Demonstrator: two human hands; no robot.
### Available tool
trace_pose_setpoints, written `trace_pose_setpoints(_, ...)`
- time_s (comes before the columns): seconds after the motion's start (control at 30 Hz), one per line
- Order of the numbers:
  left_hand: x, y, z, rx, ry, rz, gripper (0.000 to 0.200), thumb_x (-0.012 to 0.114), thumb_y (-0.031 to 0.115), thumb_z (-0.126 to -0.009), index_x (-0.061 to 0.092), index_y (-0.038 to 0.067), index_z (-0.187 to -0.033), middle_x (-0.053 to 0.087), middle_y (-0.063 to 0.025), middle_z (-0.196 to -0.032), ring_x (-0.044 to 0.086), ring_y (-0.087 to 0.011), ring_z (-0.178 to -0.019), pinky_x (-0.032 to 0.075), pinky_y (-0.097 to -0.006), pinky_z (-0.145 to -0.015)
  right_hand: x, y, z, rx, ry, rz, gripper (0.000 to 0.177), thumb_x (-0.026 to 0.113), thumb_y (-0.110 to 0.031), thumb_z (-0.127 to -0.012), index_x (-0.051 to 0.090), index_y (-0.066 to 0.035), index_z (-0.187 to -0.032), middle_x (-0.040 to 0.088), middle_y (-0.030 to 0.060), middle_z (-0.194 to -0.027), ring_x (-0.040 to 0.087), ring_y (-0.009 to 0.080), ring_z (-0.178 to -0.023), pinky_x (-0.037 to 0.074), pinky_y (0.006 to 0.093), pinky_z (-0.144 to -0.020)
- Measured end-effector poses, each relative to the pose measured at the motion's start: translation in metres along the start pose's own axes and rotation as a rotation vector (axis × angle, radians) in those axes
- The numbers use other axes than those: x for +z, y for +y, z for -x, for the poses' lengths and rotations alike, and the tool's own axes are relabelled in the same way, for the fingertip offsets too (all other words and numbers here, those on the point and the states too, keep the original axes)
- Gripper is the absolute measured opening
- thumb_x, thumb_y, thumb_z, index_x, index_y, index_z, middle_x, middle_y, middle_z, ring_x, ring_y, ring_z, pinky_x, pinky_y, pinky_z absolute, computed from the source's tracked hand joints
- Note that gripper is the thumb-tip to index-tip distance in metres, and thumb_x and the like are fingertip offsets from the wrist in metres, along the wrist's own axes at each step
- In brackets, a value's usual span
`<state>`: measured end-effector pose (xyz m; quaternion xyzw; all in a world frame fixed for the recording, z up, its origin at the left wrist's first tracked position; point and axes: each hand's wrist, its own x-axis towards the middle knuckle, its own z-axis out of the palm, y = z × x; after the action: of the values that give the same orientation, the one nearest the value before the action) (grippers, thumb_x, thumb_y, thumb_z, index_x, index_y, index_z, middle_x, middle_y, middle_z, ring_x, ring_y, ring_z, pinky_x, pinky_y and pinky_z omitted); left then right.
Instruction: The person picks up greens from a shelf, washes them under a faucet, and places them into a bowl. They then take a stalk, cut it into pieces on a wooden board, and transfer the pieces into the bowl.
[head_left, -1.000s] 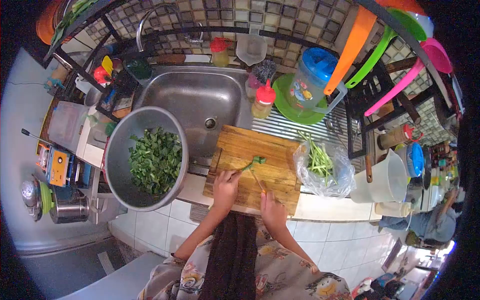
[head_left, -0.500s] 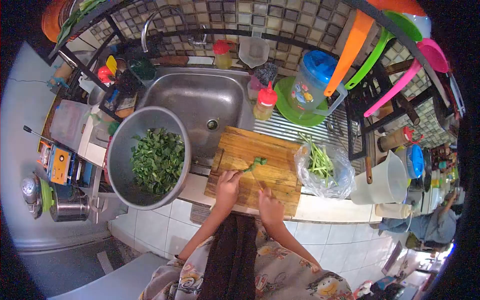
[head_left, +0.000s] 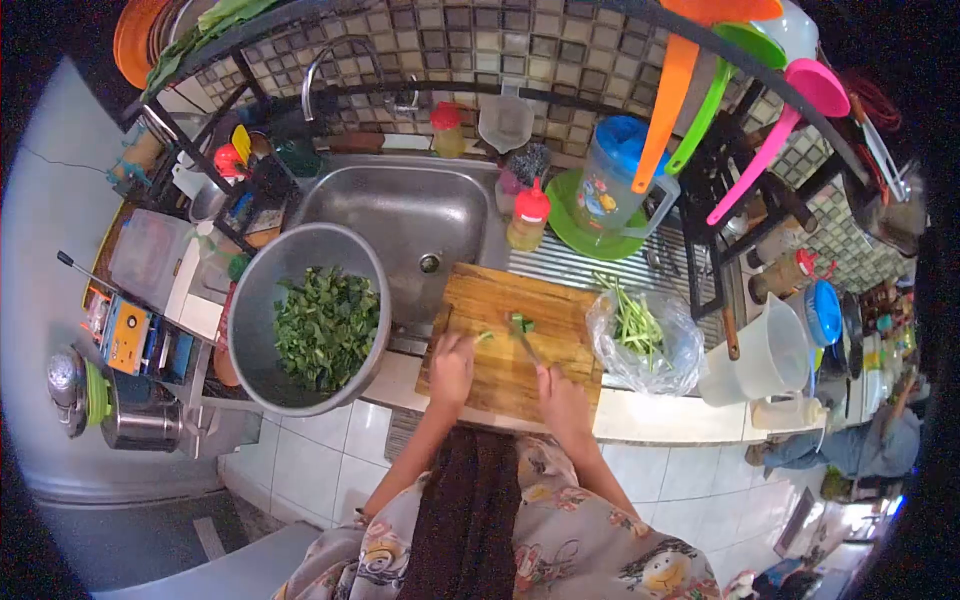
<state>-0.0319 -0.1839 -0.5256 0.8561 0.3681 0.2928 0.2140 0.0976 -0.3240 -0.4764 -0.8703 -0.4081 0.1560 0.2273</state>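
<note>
My right hand [head_left: 566, 408] is closed around the handle of a knife [head_left: 529, 347], whose blade points up and away over the wooden cutting board [head_left: 470, 385]. Cut green leaf pieces [head_left: 522, 322] lie at the blade's tip. Left of the knife, my left hand [head_left: 452, 372] is closed, and a short pale green stem [head_left: 484, 337] sticks out from its fingertips. To the left stands a big grey basin [head_left: 240, 330] holding many chopped green leaves [head_left: 325, 330]. A clear plastic bag [head_left: 685, 350] with pale green stems [head_left: 637, 325] sits right of the board.
Behind the board is a steel sink [head_left: 400, 200]. A red-capped bottle [head_left: 529, 218] and a blue-lidded pitcher [head_left: 610, 190] on a green plate [head_left: 570, 225] stand at its right. Coloured ladles [head_left: 770, 150] hang from the rack. A translucent jug [head_left: 765, 350] is at the counter's right.
My right hand and the knife have moved slightly right. The leaf that joined my left fingertips now lies apart from them by the blade. The view has shifted a little.
</note>
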Motion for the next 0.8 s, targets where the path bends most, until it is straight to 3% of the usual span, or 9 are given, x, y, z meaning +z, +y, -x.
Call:
trace_pose_setpoints(0.1,-0.005,0.006,-0.014,-0.031,0.108,-0.086,0.024,0.056,0.007,-0.08,0.062,0.009,-0.102,0.058,-0.012,-0.095,0.051,-0.0323,-0.09,0.042,-0.0414,-0.079,-0.02,0.002,0.005,0.026,0.051,-0.153,0.036,0.04,-0.034,-0.093,0.055,-0.002,-0.085,0.057,0.0256,-0.069,0.056,0.0448,-0.066,0.042,0.0517,-0.055)
trace_pose_setpoints(0.2,-0.009,0.021,-0.025,0.091,0.061,-0.084,0.021,0.059,0.01,-0.079,0.062,0.009,-0.1,0.058,-0.0113,-0.093,0.051,-0.0307,-0.088,0.042,-0.0408,-0.078,-0.02,0.02,0.007,0.089,0.009,-0.071,0.037,0.038,-0.037,-0.093,0.055,-0.004,-0.089,0.059,0.0255,-0.067,0.058,0.0445,-0.064,0.045,0.0521,-0.054)
trace_pose_setpoints(0.23,-0.005,0.023,-0.028,0.132,0.037,-0.092,0.017,0.061,0.014,-0.076,0.063,0.01,-0.092,0.059,-0.0069,-0.091,0.052,-0.0261,-0.089,0.039,-0.0396,-0.075,-0.018,0.026,0.007,0.111,-0.01,-0.056,0.037,0.039,-0.037,-0.092,0.055,-0.005,-0.09,0.058,0.0255,-0.068,0.057,0.0444,-0.065,0.045,0.0523,-0.056)
trace_pose_setpoints(0.43,0.018,0.032,-0.037,0.162,-0.066,-0.225,0.009,0.065,0.02,-0.073,0.065,0.013,-0.078,0.059,-0.002,-0.08,0.052,-0.0214,-0.085,0.035,-0.0389,-0.073,-0.014,0.025,0.016,0.204,-0.049,-0.083,0.038,0.04,-0.039,-0.092,0.055,-0.005,-0.089,0.059,0.0243,-0.07,0.058,0.0441,-0.067,0.045,0.0533,-0.06)
trace_pose_setpoints(0.57,0.016,0.037,-0.031,0.112,-0.065,-0.224,0.01,0.066,0.02,-0.073,0.065,0.011,-0.077,0.061,-0.0041,-0.076,0.055,-0.0227,-0.078,0.038,-0.0386,-0.074,-0.006,0.02,0.02,0.175,-0.04,-0.097,0.037,0.04,-0.038,-0.092,0.055,-0.004,-0.088,0.06,0.0235,-0.072,0.058,0.0445,-0.067,0.045,0.0537,-0.061)
trace_pose_setpoints(0.63,0.014,0.036,-0.025,-0.104,-0.111,0.17,0.009,0.065,0.014,-0.076,0.065,0.008,-0.083,0.064,-0.0082,-0.077,0.059,-0.0269,-0.068,0.046,-0.0333,-0.067,0.0,0.019,0.02,0.059,0.049,-0.146,0.036,0.041,-0.037,-0.092,0.055,-0.004,-0.088,0.06,0.0229,-0.073,0.057,0.0446,-0.067,0.044,0.0536,-0.061)
trace_pose_setpoints(0.67,0.014,0.036,-0.022,-0.108,-0.116,0.171,0.009,0.065,0.014,-0.076,0.065,0.008,-0.083,0.064,-0.0082,-0.077,0.059,-0.0269,-0.068,0.046,-0.0333,-0.067,0.001,0.019,0.021,0.064,0.044,-0.146,0.036,0.041,-0.037,-0.092,0.055,-0.004,-0.088,0.06,0.0229,-0.073,0.057,0.0446,-0.067,0.044,0.0536,-0.061)
trace_pose_setpoints(0.73,0.012,0.037,-0.018,-0.326,-0.211,0.584,0.011,0.063,0.012,-0.079,0.064,0.002,-0.084,0.064,-0.0142,-0.073,0.062,-0.0276,-0.065,0.048,-0.0312,-0.06,-0.002,0.014,0.02,0.115,-0.008,-0.14,0.035,0.04,-0.037,-0.092,0.054,-0.005,-0.089,0.06,0.0225,-0.072,0.058,0.0441,-0.067,0.044,0.0532,-0.061)
trace_pose_setpoints(0.8,0.016,0.036,-0.013,-0.362,-0.222,0.541,0.014,0.063,0.014,-0.079,0.064,0.0,-0.083,0.064,-0.0158,-0.072,0.063,-0.0275,-0.065,0.048,-0.0325,-0.06,-0.006,0.011,0.021,0.145,-0.042,-0.142,0.035,0.04,-0.037,-0.092,0.054,-0.005,-0.09,0.06,0.023,-0.071,0.058,0.0441,-0.067,0.045,0.0527,-0.061)
